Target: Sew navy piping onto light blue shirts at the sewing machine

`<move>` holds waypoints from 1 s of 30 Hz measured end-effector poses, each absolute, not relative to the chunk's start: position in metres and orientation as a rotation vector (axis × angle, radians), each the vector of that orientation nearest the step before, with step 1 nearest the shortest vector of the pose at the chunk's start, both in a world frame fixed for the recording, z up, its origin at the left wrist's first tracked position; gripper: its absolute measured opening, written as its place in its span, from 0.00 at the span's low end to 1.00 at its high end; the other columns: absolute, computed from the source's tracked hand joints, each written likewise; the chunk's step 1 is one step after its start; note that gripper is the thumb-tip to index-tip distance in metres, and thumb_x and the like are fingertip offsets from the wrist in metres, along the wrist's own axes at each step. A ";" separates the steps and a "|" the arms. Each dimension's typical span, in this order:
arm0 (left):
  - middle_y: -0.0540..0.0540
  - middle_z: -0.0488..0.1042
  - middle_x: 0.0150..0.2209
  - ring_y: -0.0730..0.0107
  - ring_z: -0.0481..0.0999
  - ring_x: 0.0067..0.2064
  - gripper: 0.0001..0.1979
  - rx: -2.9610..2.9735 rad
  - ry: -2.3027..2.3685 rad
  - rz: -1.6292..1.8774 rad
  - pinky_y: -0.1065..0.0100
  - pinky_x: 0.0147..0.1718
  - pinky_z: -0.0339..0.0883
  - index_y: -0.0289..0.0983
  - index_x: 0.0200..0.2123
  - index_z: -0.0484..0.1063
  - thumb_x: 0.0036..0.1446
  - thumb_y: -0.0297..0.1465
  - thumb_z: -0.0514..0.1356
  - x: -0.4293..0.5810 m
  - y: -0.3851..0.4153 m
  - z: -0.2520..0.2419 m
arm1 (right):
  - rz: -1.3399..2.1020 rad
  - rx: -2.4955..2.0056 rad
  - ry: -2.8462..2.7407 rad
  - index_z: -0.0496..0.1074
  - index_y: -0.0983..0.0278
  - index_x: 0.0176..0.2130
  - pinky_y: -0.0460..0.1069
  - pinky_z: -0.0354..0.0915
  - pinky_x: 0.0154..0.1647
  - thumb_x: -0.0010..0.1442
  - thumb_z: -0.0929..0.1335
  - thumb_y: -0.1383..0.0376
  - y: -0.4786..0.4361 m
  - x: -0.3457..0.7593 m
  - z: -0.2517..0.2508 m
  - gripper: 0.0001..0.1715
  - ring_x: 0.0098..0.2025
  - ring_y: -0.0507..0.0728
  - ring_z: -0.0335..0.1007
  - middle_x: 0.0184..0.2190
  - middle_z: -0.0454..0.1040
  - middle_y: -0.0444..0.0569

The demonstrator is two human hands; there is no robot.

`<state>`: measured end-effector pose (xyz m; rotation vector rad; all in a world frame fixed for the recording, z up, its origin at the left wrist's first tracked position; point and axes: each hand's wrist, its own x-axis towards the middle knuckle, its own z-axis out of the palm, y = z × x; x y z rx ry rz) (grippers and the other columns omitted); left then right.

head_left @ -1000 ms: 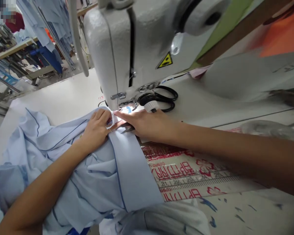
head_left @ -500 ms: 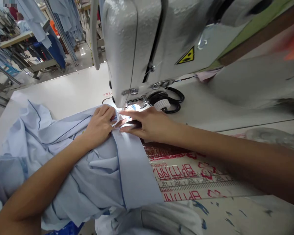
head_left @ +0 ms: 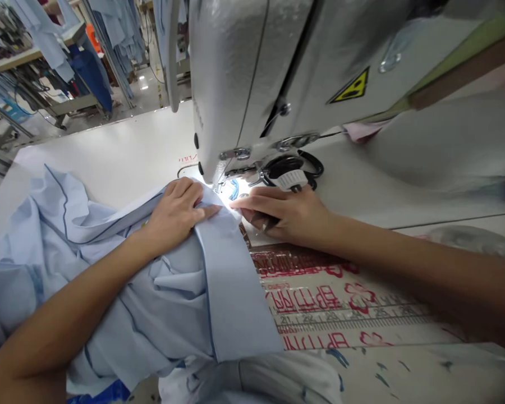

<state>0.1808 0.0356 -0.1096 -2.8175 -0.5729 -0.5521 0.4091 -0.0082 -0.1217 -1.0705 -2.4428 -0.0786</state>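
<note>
Taking the presser foot (head_left: 224,188) of the white industrial sewing machine (head_left: 244,73) as the centre of the dial, the left hand (head_left: 174,216) lies at about 8 o'clock, spread wide and flat on the pale blue garment (head_left: 151,292). Its fingertips (head_left: 210,210) reach onto a folded band (head_left: 235,303) of the same cloth, just short of the foot. No pinch shows in this hand.

The right hand (head_left: 286,216) sits at about 4 o'clock in a narrow grip, its fingers (head_left: 252,202) curled around a small dark object (head_left: 261,221). The object is too hidden to name, and how firmly it is held cannot be told. Only a narrow gap separates the two hands' fingertips.

The garment bunches from the foot towards 7 to 8 o'clock, and the band's dark-piped edge runs down towards 6 o'clock. At about 5 o'clock, a printed ruler mat (head_left: 349,322) lies beyond that edge. Black-handled scissors (head_left: 286,165) rest at about 3 o'clock, just behind the right hand. The white table top (head_left: 109,151) extends past the cloth towards 10 o'clock and ends at its far edge.
</note>
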 end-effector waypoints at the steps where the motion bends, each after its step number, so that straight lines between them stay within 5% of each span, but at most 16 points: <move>1: 0.45 0.60 0.32 0.64 0.58 0.39 0.11 -2.818 -0.573 -0.553 0.61 0.38 0.57 0.41 0.40 0.73 0.62 0.31 0.51 0.181 0.036 -0.110 | -0.129 -1.057 -2.448 0.71 0.63 0.42 0.45 0.53 0.26 0.53 0.61 0.72 -0.008 0.410 -0.123 0.18 0.30 0.50 0.67 0.34 0.75 0.45; 8: 0.44 0.62 0.32 0.64 0.59 0.38 0.10 -2.822 -0.561 -0.549 0.62 0.38 0.58 0.40 0.39 0.73 0.61 0.30 0.52 0.180 0.037 -0.109 | -0.020 -1.233 -2.548 0.72 0.62 0.37 0.46 0.53 0.27 0.55 0.60 0.69 -0.006 0.399 -0.117 0.13 0.32 0.53 0.68 0.32 0.75 0.46; 15: 0.46 0.61 0.31 0.66 0.59 0.38 0.12 -2.808 -0.563 -0.566 0.62 0.38 0.59 0.44 0.44 0.71 0.62 0.30 0.50 0.181 0.039 -0.114 | 0.023 -1.479 -2.176 0.73 0.60 0.36 0.48 0.56 0.32 0.62 0.57 0.52 -0.008 0.390 -0.111 0.22 0.28 0.52 0.66 0.24 0.71 0.44; 24: 0.46 0.61 0.32 0.66 0.60 0.39 0.12 -2.826 -0.599 -0.539 0.61 0.38 0.60 0.43 0.44 0.70 0.63 0.30 0.49 0.182 0.038 -0.114 | 0.021 -1.401 -2.255 0.73 0.61 0.36 0.47 0.56 0.34 0.63 0.55 0.56 -0.007 0.396 -0.110 0.22 0.30 0.51 0.66 0.25 0.70 0.43; 30: 0.43 0.62 0.33 0.62 0.60 0.40 0.10 -2.875 -0.603 -0.495 0.60 0.37 0.60 0.37 0.31 0.71 0.60 0.30 0.52 0.182 0.036 -0.110 | 0.026 -1.188 -2.730 0.71 0.63 0.39 0.48 0.50 0.27 0.55 0.62 0.66 -0.010 0.396 -0.106 0.13 0.30 0.54 0.67 0.32 0.75 0.46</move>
